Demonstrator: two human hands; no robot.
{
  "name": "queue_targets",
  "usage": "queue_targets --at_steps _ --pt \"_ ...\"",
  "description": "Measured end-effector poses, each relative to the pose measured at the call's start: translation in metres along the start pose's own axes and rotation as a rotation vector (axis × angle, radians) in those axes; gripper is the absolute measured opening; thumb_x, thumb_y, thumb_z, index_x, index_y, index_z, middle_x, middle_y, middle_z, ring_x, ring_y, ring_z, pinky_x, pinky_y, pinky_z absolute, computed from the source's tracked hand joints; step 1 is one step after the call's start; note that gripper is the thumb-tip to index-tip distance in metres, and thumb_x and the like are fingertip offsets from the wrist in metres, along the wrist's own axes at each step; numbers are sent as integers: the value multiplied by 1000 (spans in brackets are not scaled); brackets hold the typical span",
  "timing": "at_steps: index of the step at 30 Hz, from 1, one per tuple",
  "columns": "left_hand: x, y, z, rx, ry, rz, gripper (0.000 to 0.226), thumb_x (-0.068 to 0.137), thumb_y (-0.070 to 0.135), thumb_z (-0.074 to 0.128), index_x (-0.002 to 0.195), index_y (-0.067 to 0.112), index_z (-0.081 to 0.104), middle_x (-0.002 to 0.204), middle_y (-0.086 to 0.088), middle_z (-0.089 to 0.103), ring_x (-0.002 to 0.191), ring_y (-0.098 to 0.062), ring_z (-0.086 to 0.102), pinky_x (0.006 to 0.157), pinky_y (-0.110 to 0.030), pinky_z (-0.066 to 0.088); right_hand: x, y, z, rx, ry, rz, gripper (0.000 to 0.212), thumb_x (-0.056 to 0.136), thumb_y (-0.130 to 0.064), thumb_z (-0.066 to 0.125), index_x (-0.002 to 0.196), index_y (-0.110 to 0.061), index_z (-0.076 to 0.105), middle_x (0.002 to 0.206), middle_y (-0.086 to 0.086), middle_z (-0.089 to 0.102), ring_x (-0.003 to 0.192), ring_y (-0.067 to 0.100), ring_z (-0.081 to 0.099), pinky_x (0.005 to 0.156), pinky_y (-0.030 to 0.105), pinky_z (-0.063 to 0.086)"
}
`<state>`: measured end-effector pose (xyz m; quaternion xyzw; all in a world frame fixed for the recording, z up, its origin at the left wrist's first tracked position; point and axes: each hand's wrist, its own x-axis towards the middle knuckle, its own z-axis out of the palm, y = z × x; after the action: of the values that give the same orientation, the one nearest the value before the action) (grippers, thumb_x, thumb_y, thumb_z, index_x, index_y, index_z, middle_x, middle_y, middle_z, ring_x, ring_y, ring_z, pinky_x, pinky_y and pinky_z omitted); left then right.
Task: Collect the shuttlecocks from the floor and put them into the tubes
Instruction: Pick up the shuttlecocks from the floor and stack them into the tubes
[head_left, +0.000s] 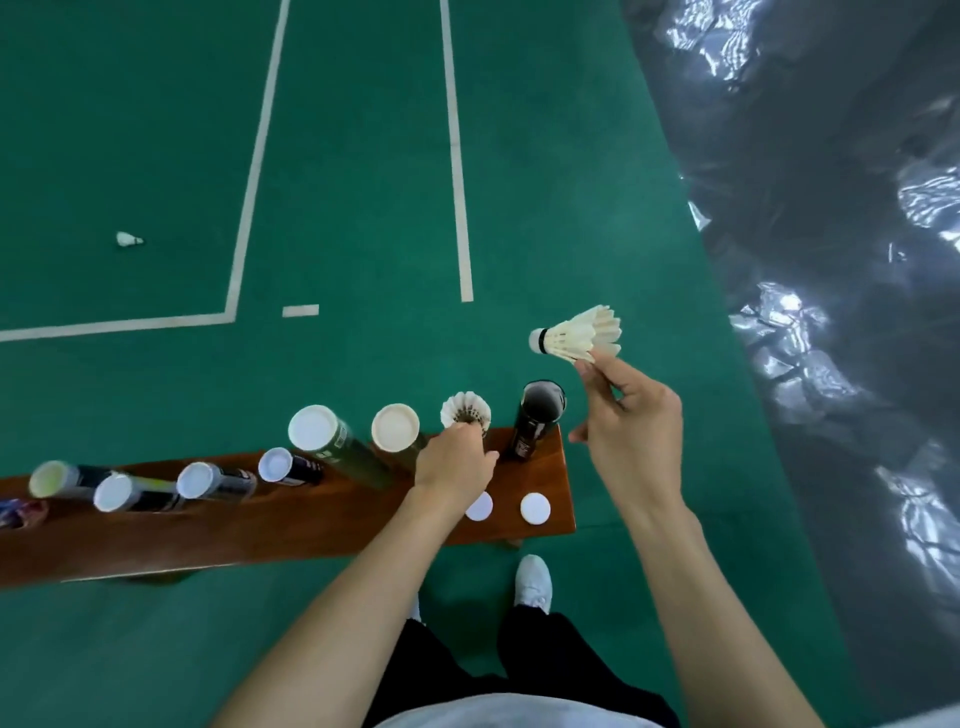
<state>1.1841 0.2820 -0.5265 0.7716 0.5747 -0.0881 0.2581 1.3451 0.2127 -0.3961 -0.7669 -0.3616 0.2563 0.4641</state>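
Observation:
My right hand (631, 431) pinches a white feather shuttlecock (579, 334) by its skirt, cork pointing left, above and right of an open black tube (537, 418) standing at the right end of the wooden bench (291, 525). My left hand (457, 462) grips a tube whose mouth shows a shuttlecock's feathers (466, 410); the tube body is hidden by the hand. Another shuttlecock (127, 239) lies on the green floor far to the left.
Several capped tubes (314, 434) stand along the bench to the left. Two white lids (535, 508) lie on the bench near its right end. My white shoe (534, 582) is below the bench. Grey plastic sheeting (831, 260) covers the floor at right.

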Motion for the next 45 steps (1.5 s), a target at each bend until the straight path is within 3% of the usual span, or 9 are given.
queue_targets --at_steps 7,11,15,19,25,29,31,35,45 --pt "8 1 6 36 18 -70 5 95 21 55 94 16 55 98 -8 68 84 -31 61 60 -35 37 4 4 2 -8 -93 -23 29 105 -24 59 91 -47 70 59 -21 61 45 18 67 47 17 39" --pt "10 6 11 116 -42 -108 5 97 17 57 99 15 61 99 -8 69 83 -27 59 58 -34 40 4 6 2 -20 -94 -46 37 105 -25 59 87 -56 67 62 -16 64 46 17 67 49 23 43" --pt "11 9 9 137 -53 -96 14 97 18 58 108 14 66 104 -8 70 96 -31 66 63 -35 42 -2 13 5 -67 -134 -124 24 105 -24 57 90 -40 65 56 -17 57 44 13 65 46 23 45" --pt "-4 6 -3 115 56 -11 18 98 16 53 111 10 64 105 -9 71 93 -32 68 62 -34 42 -9 24 20 -160 -177 -151 14 104 -24 58 100 -32 69 54 -1 55 48 21 63 54 44 53" --pt "-54 -9 -51 68 233 -48 32 93 17 53 121 25 66 105 -4 73 86 -32 70 61 -37 50 -11 39 62 -394 -263 -357 28 98 -12 61 113 -30 76 84 -9 74 72 27 65 55 36 51" --pt "-86 -28 -74 14 322 -113 37 95 24 56 131 31 65 118 4 73 92 -27 71 69 -37 55 3 59 97 -623 -495 -373 23 97 -12 55 108 -24 71 97 -1 74 80 33 67 49 33 40" --pt "-96 -35 -78 -28 356 -142 36 95 24 60 130 32 66 118 6 74 90 -25 70 66 -34 53 9 68 114 -755 -601 -340 14 100 -24 51 99 -21 65 90 3 71 76 33 65 49 31 29" --pt "-110 -43 -75 -73 375 -227 41 95 28 61 135 34 63 129 13 69 104 -24 69 75 -35 54 15 80 137 -914 -720 -270 37 103 -51 46 110 -19 64 99 6 70 87 32 67 62 34 42" --pt "-122 -43 -80 -123 344 -254 47 96 33 62 143 32 56 139 16 62 119 -17 64 91 -38 55 18 81 169 -1130 -784 -229 20 98 -13 56 115 -12 68 109 11 69 97 33 67 66 36 44"
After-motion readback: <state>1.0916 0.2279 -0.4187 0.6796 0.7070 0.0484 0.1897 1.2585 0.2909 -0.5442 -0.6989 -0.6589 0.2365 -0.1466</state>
